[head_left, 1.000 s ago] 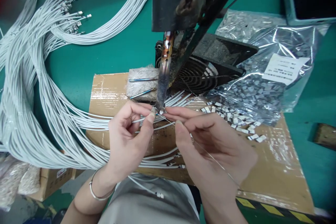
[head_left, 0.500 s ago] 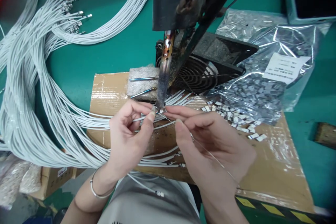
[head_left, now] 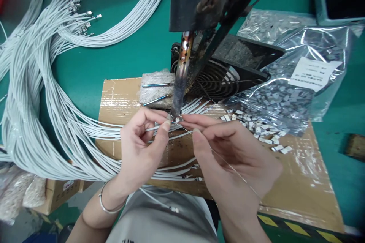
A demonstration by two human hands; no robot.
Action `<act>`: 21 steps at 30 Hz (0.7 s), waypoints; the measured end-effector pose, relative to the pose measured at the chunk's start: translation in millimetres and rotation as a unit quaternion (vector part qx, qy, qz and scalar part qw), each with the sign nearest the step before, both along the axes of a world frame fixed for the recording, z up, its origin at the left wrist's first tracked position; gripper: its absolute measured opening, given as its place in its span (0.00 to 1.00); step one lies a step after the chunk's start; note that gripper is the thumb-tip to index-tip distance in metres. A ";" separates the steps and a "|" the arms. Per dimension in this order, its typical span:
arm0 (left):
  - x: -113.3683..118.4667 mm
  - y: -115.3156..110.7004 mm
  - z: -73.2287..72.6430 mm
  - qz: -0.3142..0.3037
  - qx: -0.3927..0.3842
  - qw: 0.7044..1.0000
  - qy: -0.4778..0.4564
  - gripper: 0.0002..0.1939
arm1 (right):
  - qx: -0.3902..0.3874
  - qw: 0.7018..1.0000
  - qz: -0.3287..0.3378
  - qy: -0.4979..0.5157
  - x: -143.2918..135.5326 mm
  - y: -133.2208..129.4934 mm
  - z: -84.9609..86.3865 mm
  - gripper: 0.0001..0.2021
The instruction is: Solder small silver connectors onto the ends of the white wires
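Note:
Below the tip of a mounted soldering iron (head_left: 181,79), my left hand (head_left: 145,140) pinches a white cable near its end, its thumb and forefinger pressed together. My right hand (head_left: 230,155) has thumb and fingers closed round a thin solder wire (head_left: 238,172), which runs from the iron's tip across the palm. A small white connector (head_left: 178,119) sits at the tip between both hands' fingertips. Exactly how the cable end meets it is too small to tell. More white cables (head_left: 108,131) pass under my left hand over the cardboard (head_left: 116,100).
A black fan (head_left: 219,78) stands behind the iron, beside a plastic-wrapped block (head_left: 155,87). Loose small connectors (head_left: 265,129) lie right of my right hand, near a clear bag of parts (head_left: 296,83). Large cable bundles (head_left: 25,121) cover the left.
The whole view has shifted slightly, so things appear a little further right. Both hands keep the same grip and place under the iron's tip.

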State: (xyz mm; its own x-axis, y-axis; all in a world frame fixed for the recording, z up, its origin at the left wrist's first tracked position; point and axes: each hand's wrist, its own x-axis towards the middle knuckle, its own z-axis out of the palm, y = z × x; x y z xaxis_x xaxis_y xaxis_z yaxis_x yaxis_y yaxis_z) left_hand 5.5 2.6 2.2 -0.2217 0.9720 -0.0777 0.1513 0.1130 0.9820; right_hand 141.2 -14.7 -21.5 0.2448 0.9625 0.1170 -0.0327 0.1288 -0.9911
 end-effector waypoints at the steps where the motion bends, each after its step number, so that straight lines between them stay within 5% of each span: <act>1: -0.2 -0.2 -0.1 -0.001 0.001 1.000 -0.002 0.07 | -0.001 1.000 0.001 -0.001 0.0 0.1 0.1 0.12; 21: -0.7 -3.4 -1.9 -0.003 0.004 1.000 -0.009 0.07 | -0.003 1.000 0.009 -0.003 1.8 -0.1 -3.8 0.11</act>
State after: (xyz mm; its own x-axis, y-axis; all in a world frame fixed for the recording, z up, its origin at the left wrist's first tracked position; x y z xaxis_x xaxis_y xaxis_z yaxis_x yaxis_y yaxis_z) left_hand 4.8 -0.8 0.2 -0.2144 0.9740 -0.0732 0.1345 0.1036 0.9855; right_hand 142.9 -14.8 -25.3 0.2259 0.9677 0.1120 -0.0297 0.1217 -0.9921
